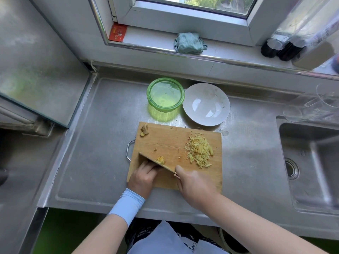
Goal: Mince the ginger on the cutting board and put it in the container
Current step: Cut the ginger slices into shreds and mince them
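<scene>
Fingers of my right hand [194,182] wrap the cleaver [150,159] handle; my left hand [144,174] curls behind the blade, hold unclear. Ginger shreds [199,153] lie at three o'clock on the cutting board [165,138]. Mincing looks half done, I judge; crosswise chops next.

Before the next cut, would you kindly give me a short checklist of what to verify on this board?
1. Right hand grips the knife: ok.
2. Left hand fingertips clear of the edge: cannot tell, the blade hides them.
3. Small ginger stack lies against the blade, ready to cut: ok.
4. Ginger strips minced: not ok, they lie as long strips piled on the right of the cutting board.
5. Ginger stub out of the knife's way, at the far left corner: ok.
6. Green container open to receive ginger: cannot tell whether a lid is on.
</scene>
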`<state>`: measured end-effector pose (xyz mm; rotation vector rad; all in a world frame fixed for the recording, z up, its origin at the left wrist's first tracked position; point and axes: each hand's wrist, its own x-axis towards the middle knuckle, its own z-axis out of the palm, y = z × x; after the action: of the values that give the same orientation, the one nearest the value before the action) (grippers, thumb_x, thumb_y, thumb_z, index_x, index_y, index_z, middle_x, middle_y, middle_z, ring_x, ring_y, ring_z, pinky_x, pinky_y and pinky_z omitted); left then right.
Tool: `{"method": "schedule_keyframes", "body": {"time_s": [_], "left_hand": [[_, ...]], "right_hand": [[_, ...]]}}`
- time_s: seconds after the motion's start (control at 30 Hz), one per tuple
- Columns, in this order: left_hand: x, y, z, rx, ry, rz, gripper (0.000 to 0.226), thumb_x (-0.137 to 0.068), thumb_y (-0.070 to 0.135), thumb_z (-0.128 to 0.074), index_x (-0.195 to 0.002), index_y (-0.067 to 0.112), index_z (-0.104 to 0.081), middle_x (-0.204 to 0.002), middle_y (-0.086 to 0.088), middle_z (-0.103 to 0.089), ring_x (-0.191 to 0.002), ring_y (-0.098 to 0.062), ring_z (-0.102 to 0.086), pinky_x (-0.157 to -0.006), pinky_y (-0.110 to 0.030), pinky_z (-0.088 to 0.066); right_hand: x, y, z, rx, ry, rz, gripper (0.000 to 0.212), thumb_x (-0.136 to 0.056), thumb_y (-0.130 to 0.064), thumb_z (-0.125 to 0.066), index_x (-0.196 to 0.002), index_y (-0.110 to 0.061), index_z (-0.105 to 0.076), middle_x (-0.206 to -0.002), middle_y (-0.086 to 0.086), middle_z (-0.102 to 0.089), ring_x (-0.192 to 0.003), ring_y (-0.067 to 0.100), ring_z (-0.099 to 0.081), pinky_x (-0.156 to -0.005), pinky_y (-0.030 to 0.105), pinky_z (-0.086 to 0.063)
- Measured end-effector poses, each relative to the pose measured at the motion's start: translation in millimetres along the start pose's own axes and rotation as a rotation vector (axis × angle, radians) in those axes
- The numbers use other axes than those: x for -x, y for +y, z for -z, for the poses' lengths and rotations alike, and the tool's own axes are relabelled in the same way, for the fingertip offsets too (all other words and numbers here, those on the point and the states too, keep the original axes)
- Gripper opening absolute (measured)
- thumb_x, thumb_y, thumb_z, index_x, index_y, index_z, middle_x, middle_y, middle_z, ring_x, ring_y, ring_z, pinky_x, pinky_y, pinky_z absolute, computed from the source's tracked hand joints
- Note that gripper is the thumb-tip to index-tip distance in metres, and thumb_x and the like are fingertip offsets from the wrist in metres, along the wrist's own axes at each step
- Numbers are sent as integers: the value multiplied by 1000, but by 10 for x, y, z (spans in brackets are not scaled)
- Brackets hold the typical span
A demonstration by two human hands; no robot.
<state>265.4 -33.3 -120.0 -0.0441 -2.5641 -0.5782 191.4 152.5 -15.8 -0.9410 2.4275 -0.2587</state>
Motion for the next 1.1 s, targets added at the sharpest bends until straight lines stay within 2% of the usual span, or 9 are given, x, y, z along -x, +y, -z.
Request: {"method": "schedule_keyframes", "body": {"time_s": [0.17, 0.3, 0.5, 0.63, 0.73, 0.83, 0.9, 1.0, 1.1], "left_hand": [[27, -3, -1, 3, -5, -15, 23, -89, 4, -56, -92, 10, -78, -99, -8, -71, -88, -26, -58, -57, -33, -55], [35, 19, -37, 21, -9, 44, 22, -87, -2, -57, -93, 7, -76, -100, -10, -70, -89, -30, -61, -61, -35, -55], [32, 93, -17, -20, 52, 55, 39, -100, 5, -40, -91, 8, -78, -93, -10, -71, -86, -24, -56, -67, -33, -50], [28, 114, -17, -28, 76, 87, 29, -90, 0, -50, -88, 7, -78, -95, -11, -72, -89, -26, -58, -68, -31, -49], [52, 118, -47, -12, 84, 100, 39, -101, 5, -41, -87, 7, -78, -93, -10, -72, -84, -26, -58, -60, -33, -52], [50, 124, -44, -15, 90, 106, 44, -104, 11, -38, -88, 8, -78, -91, -10, -71, -83, -25, -56, -64, -33, -50], [67, 120, -53, -6, 100, 98, 34, -100, 6, -44, -93, 10, -77, -96, -9, -70, -88, -24, -56, -70, -31, -48], [74, 95, -61, 18, 109, 85, 30, -88, -2, -52, -101, 13, -73, -106, -7, -67, -93, -25, -57, -75, -29, -48], [73, 98, -78, -6, 90, 97, 28, -87, -2, -52, -90, 8, -78, -95, -12, -72, -89, -26, -57, -70, -31, -49]], "right_hand": [[14, 1, 23, -10, -3, 27, 11, -104, -28, -35, -95, -25, -29, -63, 5, -48, -52, 31, -45, -48, 41, -38], [91, 36, 5, 0, -16, -20, 11, -103, -28, -35, -96, -26, -28, -62, 4, -45, -52, 31, -44, -48, 37, -33], [-42, -65, 23, -21, 3, 32, 10, -105, -29, -34, -98, -23, -32, -66, 7, -49, -57, 33, -49, -49, 40, -39], [128, 60, 9, 11, -14, 8, 6, -103, -26, -35, -98, -23, -32, -62, 2, -46, -54, 31, -47, -48, 40, -37], [51, 4, -31, -6, -2, 8, 7, -103, -26, -34, -98, -25, -30, -62, 2, -46, -54, 31, -48, -47, 38, -35], [-43, -72, -15, -31, 1, 26, 4, -104, -26, -33, -102, -23, -33, -66, 5, -48, -56, 31, -49, -49, 38, -40], [8, -33, 0, -25, 10, 30, 3, -104, -26, -34, -102, -24, -33, -67, 6, -51, -55, 31, -47, -49, 40, -41], [117, 42, -23, 6, 2, 8, 9, -103, -26, -34, -96, -26, -28, -64, 5, -50, -53, 31, -45, -47, 38, -34], [50, -2, -41, 2, 2, 11, 3, -104, -25, -34, -102, -23, -34, -63, 4, -49, -53, 32, -48, -46, 36, -29]]}}
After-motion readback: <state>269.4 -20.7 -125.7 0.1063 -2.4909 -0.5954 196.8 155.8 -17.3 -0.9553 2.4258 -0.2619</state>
